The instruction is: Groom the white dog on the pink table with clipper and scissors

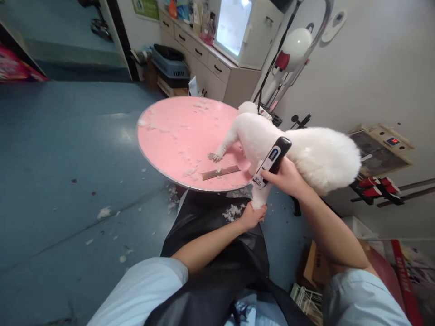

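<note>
A white dog (260,136) stands on a round pink table (190,127), its fluffy white body extending to the right past the rim. My right hand (287,179) is wrapped round a black and white clipper (273,158), whose head rests against the dog's leg. Below the clipper, my left hand (252,216) is closed round the lower end of that leg, beyond the table's near edge. A flat brown strip (220,172) lies on the table near the dog's other paw (215,157). Tufts of cut white fur are scattered over the pink surface.
Behind the dog rises a metal stand (277,90) with a dark strap. Drawers (217,68) and a lit white cabinet (234,25) are at the back, beside a blue pet carrier (171,65). Fur lies on the blue floor (84,181) and my black apron (217,231).
</note>
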Demonstrator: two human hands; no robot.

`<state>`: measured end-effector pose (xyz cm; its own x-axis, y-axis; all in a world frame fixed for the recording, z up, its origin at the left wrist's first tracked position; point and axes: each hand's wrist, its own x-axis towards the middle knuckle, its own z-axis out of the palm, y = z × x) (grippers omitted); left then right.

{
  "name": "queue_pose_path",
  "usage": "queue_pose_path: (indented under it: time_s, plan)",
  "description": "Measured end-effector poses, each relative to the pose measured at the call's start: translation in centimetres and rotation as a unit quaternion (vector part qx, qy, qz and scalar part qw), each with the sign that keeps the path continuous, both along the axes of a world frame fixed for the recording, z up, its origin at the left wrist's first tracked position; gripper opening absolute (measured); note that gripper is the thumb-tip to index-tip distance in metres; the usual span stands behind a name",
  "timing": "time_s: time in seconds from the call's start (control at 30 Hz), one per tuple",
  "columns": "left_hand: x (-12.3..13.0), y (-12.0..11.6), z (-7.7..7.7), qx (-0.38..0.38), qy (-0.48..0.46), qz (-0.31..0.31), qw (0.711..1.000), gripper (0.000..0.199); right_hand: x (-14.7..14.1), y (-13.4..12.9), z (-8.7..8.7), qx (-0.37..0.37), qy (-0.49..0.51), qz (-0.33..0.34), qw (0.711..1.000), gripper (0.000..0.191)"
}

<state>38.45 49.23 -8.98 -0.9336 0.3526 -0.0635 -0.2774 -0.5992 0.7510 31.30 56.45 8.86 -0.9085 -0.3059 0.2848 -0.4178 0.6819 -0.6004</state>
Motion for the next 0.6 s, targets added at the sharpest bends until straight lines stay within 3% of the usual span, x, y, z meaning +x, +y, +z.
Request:
queue_pose_path:
  time_s: [0.2, 0.43, 0.6]
  plan:
    - [0.0, 0.1, 0.1, 0.027, -0.032, 0.034, 0.999, 0.056, -0.7, 0.3, 1.5, 0.015, 0.089, -0.066, 0.994, 0.031]
    - [-0.1, 0.6, 0.0, 0.023, -0.067, 0.1, 0.992, 0.04, -0.5, -1.0, -0.1, 0.072, -0.083, 0.065, 0.992, 0.029]
    - [-0.5, 0.8, 0.1, -0.022, -0.08, 0.15, 0.985, 0.028, -1.7, -1.6, 1.0, 0.042, 0.043, -0.052, 0.997, 0.028]
